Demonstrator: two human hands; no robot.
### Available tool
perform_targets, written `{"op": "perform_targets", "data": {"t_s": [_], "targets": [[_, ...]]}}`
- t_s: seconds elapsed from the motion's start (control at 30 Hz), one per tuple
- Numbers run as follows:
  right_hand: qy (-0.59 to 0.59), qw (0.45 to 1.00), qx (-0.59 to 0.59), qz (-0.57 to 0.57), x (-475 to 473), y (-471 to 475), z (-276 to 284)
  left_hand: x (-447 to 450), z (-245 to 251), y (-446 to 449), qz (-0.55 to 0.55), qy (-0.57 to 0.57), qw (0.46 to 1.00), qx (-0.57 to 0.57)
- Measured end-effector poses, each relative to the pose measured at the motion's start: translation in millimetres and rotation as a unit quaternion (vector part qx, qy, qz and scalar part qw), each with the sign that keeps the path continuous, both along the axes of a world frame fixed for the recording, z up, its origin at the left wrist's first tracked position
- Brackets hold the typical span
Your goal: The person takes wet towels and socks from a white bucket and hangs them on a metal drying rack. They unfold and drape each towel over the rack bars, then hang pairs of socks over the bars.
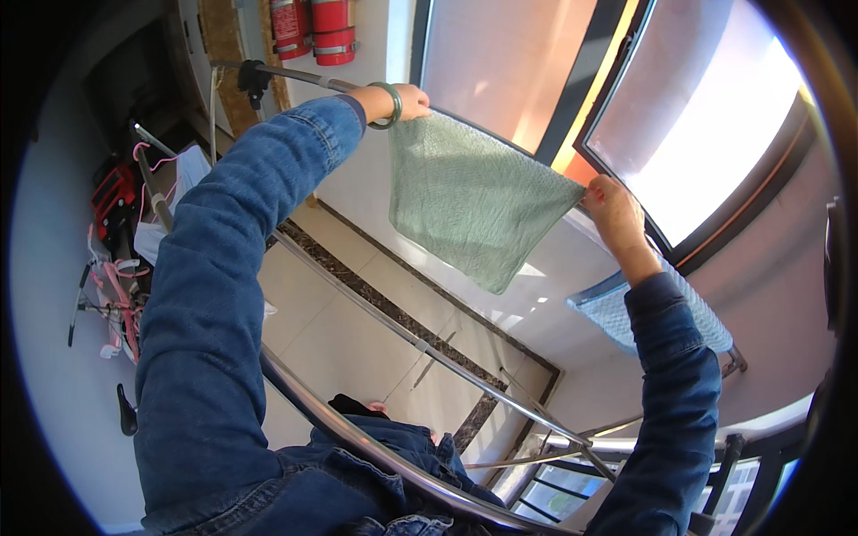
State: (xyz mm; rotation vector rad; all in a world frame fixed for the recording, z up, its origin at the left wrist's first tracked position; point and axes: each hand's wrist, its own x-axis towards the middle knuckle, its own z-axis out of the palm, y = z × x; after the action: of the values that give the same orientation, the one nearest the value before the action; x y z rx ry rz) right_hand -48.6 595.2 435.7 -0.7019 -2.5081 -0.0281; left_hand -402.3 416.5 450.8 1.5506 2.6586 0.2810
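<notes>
A pale green cloth towel (479, 194) hangs spread out between my two hands, beside the far metal rail of a drying rack (301, 75). My left hand (410, 102), with a green bangle at the wrist, grips its upper left corner close to that rail. The upper right corner is pinched in my right hand (606, 204), near the open window frame. A blue and white patterned towel (697, 311) hangs on the rack behind my right forearm. How much of the green towel touches the rail cannot be told.
Curved and straight metal rails (375, 309) of the rack cross in front of me. White cloth on a pink hanger (191, 167) hangs at the left, near a pink bicycle (120, 301). Red fire extinguishers (333, 33) stand by the wall. An open window sash (670, 127) juts in at right.
</notes>
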Motion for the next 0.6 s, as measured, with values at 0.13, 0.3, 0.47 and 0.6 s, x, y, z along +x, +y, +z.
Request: {"op": "perform_targets", "data": {"t_s": [0.13,0.3,0.47,0.6], "targets": [[-0.001,0.998,-0.006,-0.055,16.4,9.0,8.7,-3.0,5.5,-1.8,-0.055,-0.008,0.998,-0.032],[-0.086,0.987,-0.031,-0.132,41.4,13.5,15.0,10.0,2.7,2.5,-0.132,-0.025,0.991,-0.021],[-0.078,0.991,-0.081,-0.076,80.5,15.9,29.4,0.6,-1.9,26.5,-0.161,-0.031,0.986,-0.016],[-0.085,0.994,-0.024,-0.072,116.9,-35.1,77.8,11.0,9.4,20.2,-0.216,-0.019,0.976,-0.024]]}}
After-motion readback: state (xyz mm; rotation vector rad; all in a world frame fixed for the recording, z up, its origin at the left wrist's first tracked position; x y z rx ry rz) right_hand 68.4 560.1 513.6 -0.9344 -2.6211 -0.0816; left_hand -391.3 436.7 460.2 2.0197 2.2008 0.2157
